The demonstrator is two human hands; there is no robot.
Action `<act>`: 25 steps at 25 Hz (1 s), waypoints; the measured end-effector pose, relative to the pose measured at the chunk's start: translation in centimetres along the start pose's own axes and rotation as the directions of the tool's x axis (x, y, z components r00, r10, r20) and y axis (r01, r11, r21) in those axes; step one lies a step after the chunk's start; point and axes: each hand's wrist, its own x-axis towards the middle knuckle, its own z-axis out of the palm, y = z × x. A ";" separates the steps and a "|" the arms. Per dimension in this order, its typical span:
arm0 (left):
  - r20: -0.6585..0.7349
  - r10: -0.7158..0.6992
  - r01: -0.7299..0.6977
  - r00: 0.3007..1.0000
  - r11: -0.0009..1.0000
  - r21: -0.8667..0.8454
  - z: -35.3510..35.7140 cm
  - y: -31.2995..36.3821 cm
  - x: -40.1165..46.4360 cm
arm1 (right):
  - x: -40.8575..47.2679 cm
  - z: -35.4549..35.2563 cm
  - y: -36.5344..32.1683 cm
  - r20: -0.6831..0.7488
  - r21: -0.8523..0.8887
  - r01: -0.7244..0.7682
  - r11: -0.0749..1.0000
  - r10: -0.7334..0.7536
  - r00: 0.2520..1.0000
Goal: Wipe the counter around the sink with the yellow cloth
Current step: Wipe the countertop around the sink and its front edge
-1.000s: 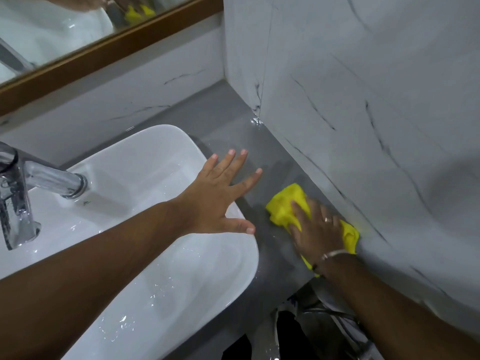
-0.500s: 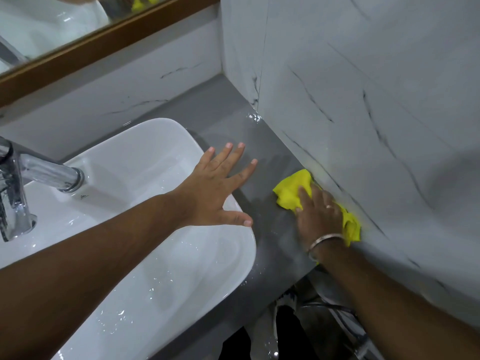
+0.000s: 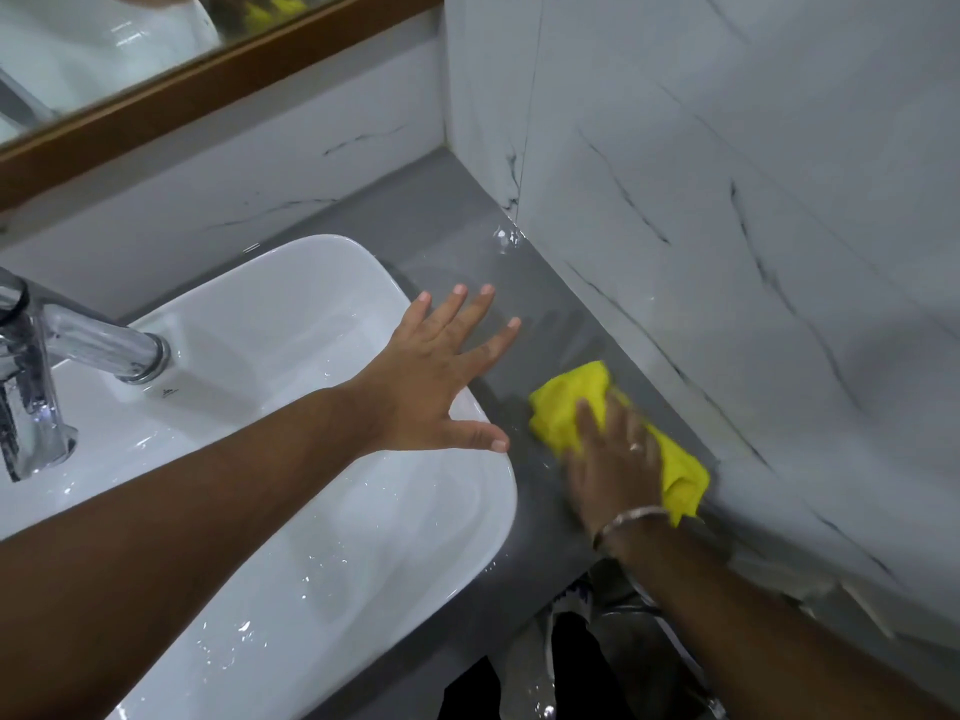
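My right hand (image 3: 615,462) presses flat on the cloth (image 3: 569,407), fingers (image 3: 587,418) spread over it rather than clenched, pinning it to the grey counter (image 3: 452,226) in the strip between sink (image 3: 332,262) and wall (image 3: 727,200). Change: over the last second the cloth slid away from me toward the back corner, then came back a bit, so it's a back-and-forth scrub on this right-hand strip. Left hand (image 3: 436,387) has hardly moved, open and holding nothing, splayed over the sink rim just left of the cloth; can't tell if it touches. Wet sheen and droplets sit beyond my fingertips near the corner, so I judge the far strip and the counter behind the sink still need wiping. Writing: a tiny dark mark on the sink under the tap (image 3: 104,345), too small to read. Nothing else legible.
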 end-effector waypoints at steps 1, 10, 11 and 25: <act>-0.002 0.003 -0.003 1.000 1.000 -0.008 0.0 0.0 -0.1 | -2.3 0.4 -0.5 0.046 0.010 0.194 0.981 -0.194 0.980; -0.020 0.002 -0.003 1.000 0.999 -0.053 0.5 -0.2 0.1 | -1.4 0.1 -1.4 -0.016 0.047 0.010 0.999 -0.009 1.000; -0.018 0.007 -0.008 1.000 0.999 -0.052 0.5 -0.2 0.1 | -3.9 0.7 -2.5 -0.005 0.053 0.225 0.973 -0.225 0.974; -0.022 0.016 -0.015 1.000 0.999 0.040 1.0 -0.5 0.2 | -11.6 1.0 -4.2 0.079 0.130 0.535 0.835 -0.546 0.834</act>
